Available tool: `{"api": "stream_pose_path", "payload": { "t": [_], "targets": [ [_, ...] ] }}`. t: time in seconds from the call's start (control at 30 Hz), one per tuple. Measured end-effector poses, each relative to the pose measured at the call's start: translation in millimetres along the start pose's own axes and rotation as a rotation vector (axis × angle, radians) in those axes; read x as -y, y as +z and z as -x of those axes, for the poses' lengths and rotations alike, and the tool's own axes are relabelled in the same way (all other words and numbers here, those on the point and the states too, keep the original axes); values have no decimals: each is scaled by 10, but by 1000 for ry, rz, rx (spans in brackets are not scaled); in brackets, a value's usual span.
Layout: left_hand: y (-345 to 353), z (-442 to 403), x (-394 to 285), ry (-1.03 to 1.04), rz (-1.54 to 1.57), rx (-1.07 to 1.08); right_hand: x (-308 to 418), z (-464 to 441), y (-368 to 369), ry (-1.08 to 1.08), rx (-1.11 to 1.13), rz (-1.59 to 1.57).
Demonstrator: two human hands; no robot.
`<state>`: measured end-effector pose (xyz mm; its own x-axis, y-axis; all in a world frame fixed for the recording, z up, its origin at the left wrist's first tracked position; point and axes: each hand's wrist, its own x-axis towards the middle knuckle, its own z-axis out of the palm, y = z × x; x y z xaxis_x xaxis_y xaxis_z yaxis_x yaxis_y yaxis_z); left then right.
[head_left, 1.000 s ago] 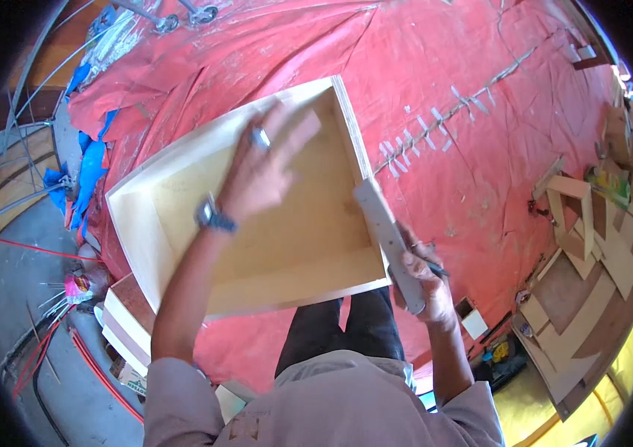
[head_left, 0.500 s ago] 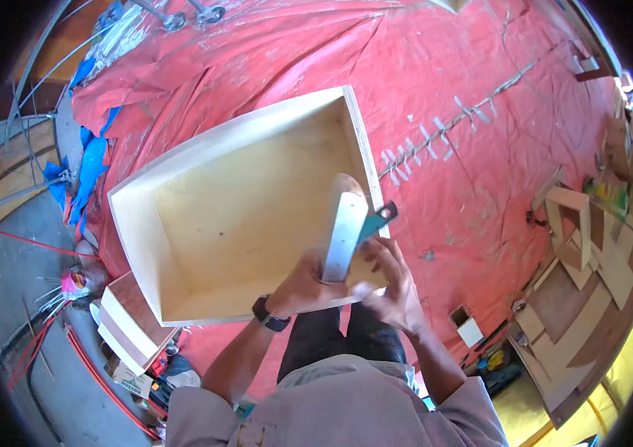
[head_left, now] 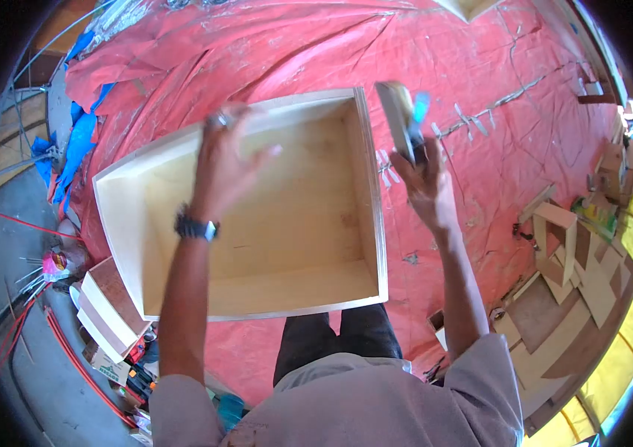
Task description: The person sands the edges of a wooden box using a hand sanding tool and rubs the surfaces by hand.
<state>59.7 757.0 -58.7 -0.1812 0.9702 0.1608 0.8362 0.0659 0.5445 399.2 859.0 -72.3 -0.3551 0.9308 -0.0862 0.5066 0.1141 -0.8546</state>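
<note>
A large open wooden box [head_left: 257, 216] with pale plywood walls lies in front of me, its hollow side up. My left hand [head_left: 227, 160], with a dark watch on the wrist, reaches over the box to its far rim. The thumb is spread away from the fingers, and the fingertips are blurred. To the right of the box, my right hand [head_left: 428, 175] is closed around a flat, pale wooden block [head_left: 397, 119]. A teal item [head_left: 421, 108], smeared by motion, shows beside the block; I cannot make out its kind.
Red sheeting [head_left: 450, 67] with a taped seam covers the floor. Wooden offcuts [head_left: 555, 298] lie on a board at the right. At the left are another wooden piece [head_left: 112, 309], red tubing [head_left: 86, 369] and blue plastic [head_left: 82, 164]. Part of another box [head_left: 469, 6] shows at the top.
My left hand has let go of the block and moved to the far rim. The right hand has carried the block and teal item up and right, past the box's side.
</note>
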Motion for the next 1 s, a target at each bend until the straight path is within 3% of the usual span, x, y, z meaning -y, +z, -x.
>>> {"api": "stream_pose_path", "payload": {
  "t": [0.07,0.1,0.13,0.23,0.37,0.53,0.67,0.77,0.93,1.0],
  "targets": [
    [32,-331,357,67,-188,-47,7,-344,190,-178,-9,133],
    [101,-452,571,120,-213,-28,111,-510,253,-43,49,91],
    [146,-521,691,176,-239,-9,131,-672,345,-117,18,84],
    [143,-669,574,-238,-287,369,174,-1072,547,-284,-45,70],
    [156,-665,495,-244,-367,334,-13,-1369,725,-383,-19,149],
    [203,-641,514,-247,-383,306,89,-682,542,-120,9,180],
    [221,-595,494,-271,-408,288,-26,531,358,-81,52,152],
    [226,-626,516,-281,-403,311,9,590,326,-43,72,145],
    [175,-632,459,-266,-396,288,63,-793,609,-322,-108,59],
    [209,-608,537,-237,-391,252,191,-1213,637,-322,-46,82]
  ]
}}
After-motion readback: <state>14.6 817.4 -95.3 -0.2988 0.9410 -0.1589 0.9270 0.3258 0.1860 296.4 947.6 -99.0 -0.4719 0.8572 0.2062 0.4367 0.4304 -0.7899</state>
